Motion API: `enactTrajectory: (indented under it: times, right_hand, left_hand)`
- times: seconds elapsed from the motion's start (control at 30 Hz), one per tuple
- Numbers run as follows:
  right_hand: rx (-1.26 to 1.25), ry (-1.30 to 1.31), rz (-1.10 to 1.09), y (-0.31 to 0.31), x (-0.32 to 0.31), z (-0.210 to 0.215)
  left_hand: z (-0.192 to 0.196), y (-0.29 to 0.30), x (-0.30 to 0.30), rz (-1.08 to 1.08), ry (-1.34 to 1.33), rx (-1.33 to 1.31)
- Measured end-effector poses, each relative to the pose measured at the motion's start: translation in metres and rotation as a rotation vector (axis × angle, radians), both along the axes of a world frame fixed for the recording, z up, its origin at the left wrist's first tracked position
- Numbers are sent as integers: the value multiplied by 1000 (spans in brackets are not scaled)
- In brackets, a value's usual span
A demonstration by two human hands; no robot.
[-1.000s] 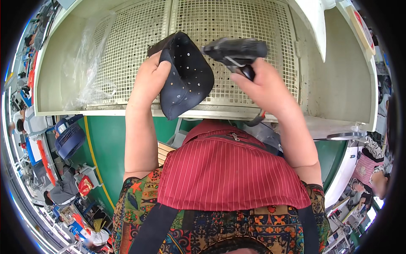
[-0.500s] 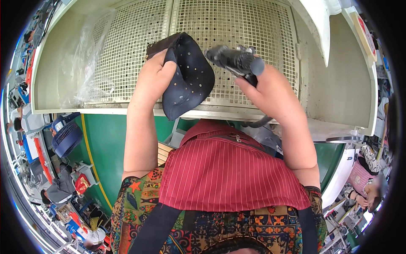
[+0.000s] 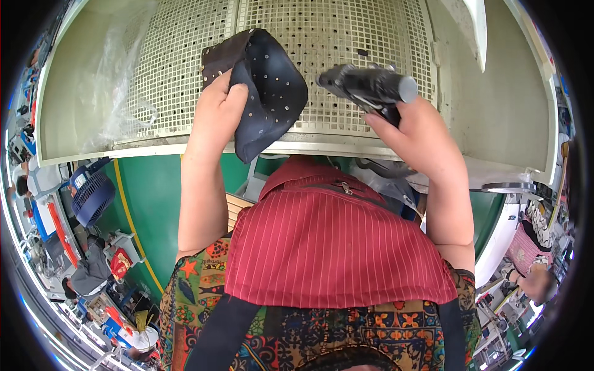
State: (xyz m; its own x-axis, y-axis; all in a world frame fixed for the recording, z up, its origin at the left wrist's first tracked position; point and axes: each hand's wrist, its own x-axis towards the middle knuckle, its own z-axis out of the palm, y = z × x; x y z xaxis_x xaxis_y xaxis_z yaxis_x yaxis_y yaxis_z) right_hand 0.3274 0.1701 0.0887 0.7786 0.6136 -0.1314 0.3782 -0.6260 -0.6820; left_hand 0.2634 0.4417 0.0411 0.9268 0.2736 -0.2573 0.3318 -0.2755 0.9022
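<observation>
My left hand (image 3: 219,111) is closed on the edge of a black, cap-like piece (image 3: 275,93) dotted with small shiny spots. Its open side faces right, and the dark hollow inside shows. The piece is held above a cream perforated grid (image 3: 185,80). To the right, my right hand (image 3: 421,136) grips a black gun-shaped hand tool (image 3: 368,86), its nozzle end pointing left toward the black piece but apart from it. The tool is slightly blurred, and my palm hides most of its handle. A dark hose (image 3: 390,168) shows below the right hand.
The grid lies in a cream-walled trough with a front rim (image 3: 346,147). Crumpled clear plastic (image 3: 117,99) lies at its left. A white pointed part (image 3: 473,31) hangs at upper right. A blue fan (image 3: 93,198) stands left, with other people farther off on both sides.
My right hand and the gun-shaped tool have moved right, widening the gap to the black piece. My left hand and the piece appear slightly farther left and up; the whole view has also shifted.
</observation>
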Motion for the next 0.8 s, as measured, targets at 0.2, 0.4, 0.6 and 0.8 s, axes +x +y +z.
enactTrajectory:
  times: [0.2,0.4,0.6,0.8]
  right_hand:
    - [10,10,49,-13,-16,8]
    - [61,-12,-81,-10,-14,5]
    - [67,131,19,-34,-31,8]
    - [121,83,-54,-41,-24,-13]
  left_hand:
    - [-6,1,-2,22,0,-21]
    - [-7,4,0,39,27,-71]
    - [-8,4,0,45,33,-76]
    - [-8,9,1,66,-29,93]
